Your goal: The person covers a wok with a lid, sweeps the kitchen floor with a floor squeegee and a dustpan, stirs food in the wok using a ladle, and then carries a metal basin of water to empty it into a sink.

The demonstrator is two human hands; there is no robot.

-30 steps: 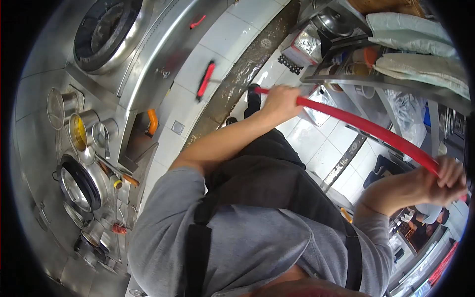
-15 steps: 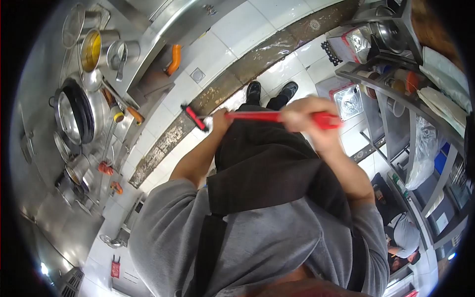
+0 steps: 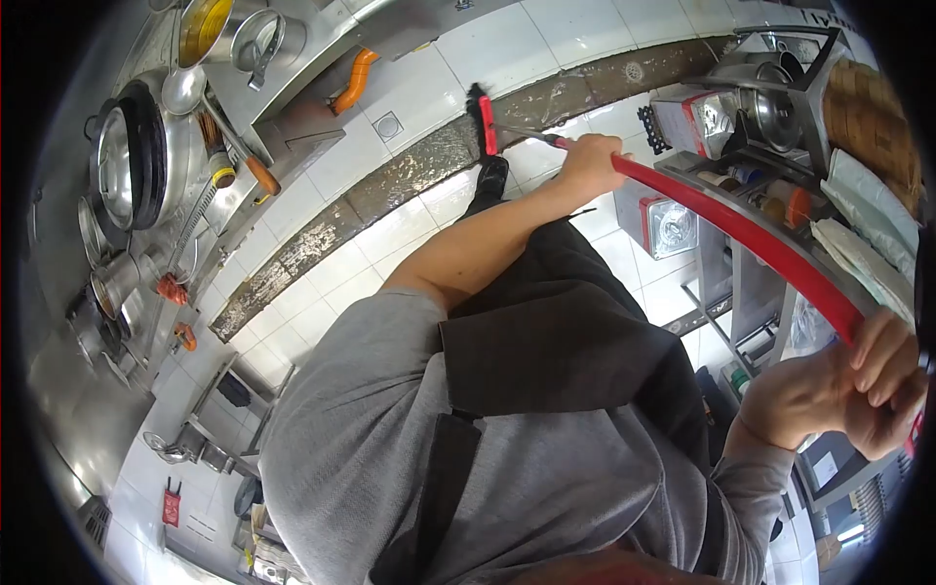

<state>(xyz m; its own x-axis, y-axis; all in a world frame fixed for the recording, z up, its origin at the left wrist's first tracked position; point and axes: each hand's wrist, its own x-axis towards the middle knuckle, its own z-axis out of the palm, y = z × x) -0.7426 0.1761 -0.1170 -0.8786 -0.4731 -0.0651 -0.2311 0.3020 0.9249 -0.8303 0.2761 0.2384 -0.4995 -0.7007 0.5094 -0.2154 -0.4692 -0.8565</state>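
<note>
Left hand (image 3: 590, 168) and right hand (image 3: 879, 390) curl closely round a brush (image 3: 741, 234) with a long, smooth red handle; its slim red-and-black head (image 3: 488, 127) is over white tile (image 3: 429, 86) and mottled brown strip (image 3: 429, 151).

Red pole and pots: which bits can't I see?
Head view: the red pole past the right hand, lost in the dark edge.
Head view: pole inside the left hand, covered by its grip.
Head view: part of the yellow-filled pot, cut by the top edge.

The handle (image 3: 753, 234) is red, the shirt (image 3: 565, 468) grey.
</note>
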